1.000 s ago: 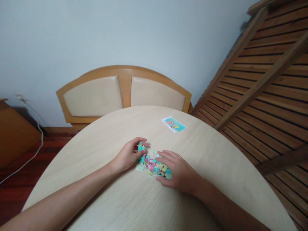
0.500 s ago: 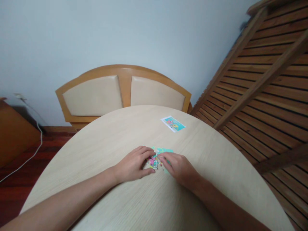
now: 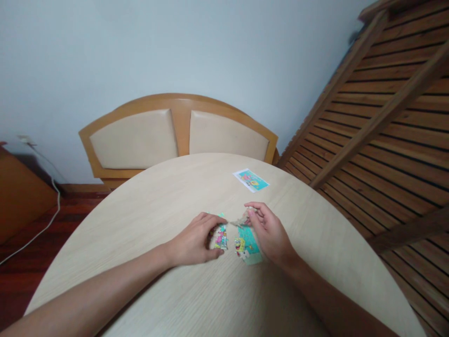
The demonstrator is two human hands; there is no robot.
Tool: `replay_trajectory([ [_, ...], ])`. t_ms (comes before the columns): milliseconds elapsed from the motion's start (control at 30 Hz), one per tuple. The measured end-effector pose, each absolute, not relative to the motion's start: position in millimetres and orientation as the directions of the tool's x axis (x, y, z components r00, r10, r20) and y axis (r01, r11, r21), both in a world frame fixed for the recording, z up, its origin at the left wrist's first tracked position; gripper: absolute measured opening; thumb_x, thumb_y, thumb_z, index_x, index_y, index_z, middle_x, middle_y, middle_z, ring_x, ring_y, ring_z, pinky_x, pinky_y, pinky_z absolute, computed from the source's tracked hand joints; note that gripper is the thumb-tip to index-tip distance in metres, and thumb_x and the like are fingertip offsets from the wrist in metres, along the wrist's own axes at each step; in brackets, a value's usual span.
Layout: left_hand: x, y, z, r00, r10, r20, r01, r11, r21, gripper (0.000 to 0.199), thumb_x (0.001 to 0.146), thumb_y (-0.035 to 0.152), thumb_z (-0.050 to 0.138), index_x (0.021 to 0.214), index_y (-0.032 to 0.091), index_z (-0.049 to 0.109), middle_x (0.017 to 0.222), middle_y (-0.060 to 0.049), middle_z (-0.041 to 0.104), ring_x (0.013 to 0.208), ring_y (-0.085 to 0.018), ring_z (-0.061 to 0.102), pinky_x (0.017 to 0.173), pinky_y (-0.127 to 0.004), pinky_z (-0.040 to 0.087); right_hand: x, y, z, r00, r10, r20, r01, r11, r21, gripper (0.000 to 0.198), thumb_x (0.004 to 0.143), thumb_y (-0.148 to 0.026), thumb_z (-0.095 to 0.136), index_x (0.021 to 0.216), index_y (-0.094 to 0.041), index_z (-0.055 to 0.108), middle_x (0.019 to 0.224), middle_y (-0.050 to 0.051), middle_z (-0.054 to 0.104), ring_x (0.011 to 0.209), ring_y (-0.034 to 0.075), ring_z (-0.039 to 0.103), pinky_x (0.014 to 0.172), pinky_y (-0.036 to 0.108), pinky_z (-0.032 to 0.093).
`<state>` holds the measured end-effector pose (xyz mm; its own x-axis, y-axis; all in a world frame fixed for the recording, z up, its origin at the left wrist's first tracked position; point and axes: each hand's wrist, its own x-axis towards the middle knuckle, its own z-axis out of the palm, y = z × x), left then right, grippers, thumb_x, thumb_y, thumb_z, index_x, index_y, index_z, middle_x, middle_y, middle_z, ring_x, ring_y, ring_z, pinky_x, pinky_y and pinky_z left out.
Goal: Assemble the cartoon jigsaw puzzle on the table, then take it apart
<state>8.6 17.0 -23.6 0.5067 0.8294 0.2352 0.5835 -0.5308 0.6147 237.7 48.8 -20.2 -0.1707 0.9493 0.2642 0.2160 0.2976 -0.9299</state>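
Observation:
Two parts of a cartoon picture lie apart on the table, looking like sections of a jigsaw puzzle. My left hand (image 3: 196, 238) rests over the left puzzle section (image 3: 221, 238), its thumb and fingers apart, covering much of it. My right hand (image 3: 271, 234) pinches a puzzle piece (image 3: 242, 221) between thumb and fingers. That piece is tilted up off the table and shows a greyish side. Below it lies the right puzzle section (image 3: 249, 245), turquoise with a yellow cartoon figure, partly behind my right hand.
A small printed picture card (image 3: 251, 180) with a similar cartoon lies farther back on the round wooden table (image 3: 168, 201). Behind the table stands a padded headboard (image 3: 182, 126) against the wall. A slatted wooden frame (image 3: 386, 117) leans at the right. A white cable (image 3: 58, 206) hangs at the left.
My right hand has moved right and turned, lifting the puzzle piece. A gap now separates the left and right sections. My left hand has stayed nearly in place.

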Motion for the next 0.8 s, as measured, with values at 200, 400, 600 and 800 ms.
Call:
replay_trajectory([
  [200,9.3,15.7,-24.5,0.507,0.835,0.213,0.531,-0.498,0.686,0.069,0.066,0.018,0.079,0.129,0.021,0.053,0.121,-0.010,0.056,0.114,-0.029,0.052,0.100,-0.045,0.044,235.1,48.8,-11.8,-0.091,0.989,0.118,0.022,0.120,-0.992,0.052,0.081,-0.062,0.065,0.110,-0.020,0.058,0.077,0.000,0.062,0.059,0.014,0.063,0.056,0.028,0.057],
  [400,14.0,12.0,-18.3,0.535,0.811,0.237,0.474,-0.521,0.710,0.058,0.073,0.012,0.069,0.128,0.022,0.053,0.122,-0.010,0.056,0.111,-0.026,0.055,0.099,-0.041,0.046,234.8,50.3,-13.8,-0.121,0.992,0.025,0.004,0.025,-1.000,0.049,0.076,-0.057,0.069,0.107,-0.020,0.058,0.079,-0.001,0.061,0.059,0.012,0.060,0.050,0.024,0.053],
  [600,14.4,14.3,-27.7,0.509,0.822,0.255,0.440,-0.504,0.743,0.062,0.071,0.010,0.069,0.129,0.023,0.052,0.126,-0.009,0.058,0.114,-0.026,0.056,0.100,-0.042,0.046,234.9,51.7,-19.4,-0.144,0.989,0.012,0.038,0.017,-0.999,0.045,0.077,-0.055,0.069,0.104,-0.021,0.061,0.085,0.002,0.062,0.068,0.015,0.063,0.054,0.026,0.056],
  [800,16.1,15.6,-30.6,0.463,0.855,0.233,0.479,-0.463,0.746,0.049,0.074,0.009,0.063,0.122,0.020,0.059,0.108,-0.006,0.065,0.093,-0.021,0.061,0.085,-0.035,0.050,231.6,42.0,-17.1,-0.214,0.973,0.088,0.028,0.096,-0.995,0.036,0.079,-0.049,0.071,0.098,-0.020,0.062,0.080,0.003,0.069,0.076,0.018,0.069,0.068,0.030,0.058],
])
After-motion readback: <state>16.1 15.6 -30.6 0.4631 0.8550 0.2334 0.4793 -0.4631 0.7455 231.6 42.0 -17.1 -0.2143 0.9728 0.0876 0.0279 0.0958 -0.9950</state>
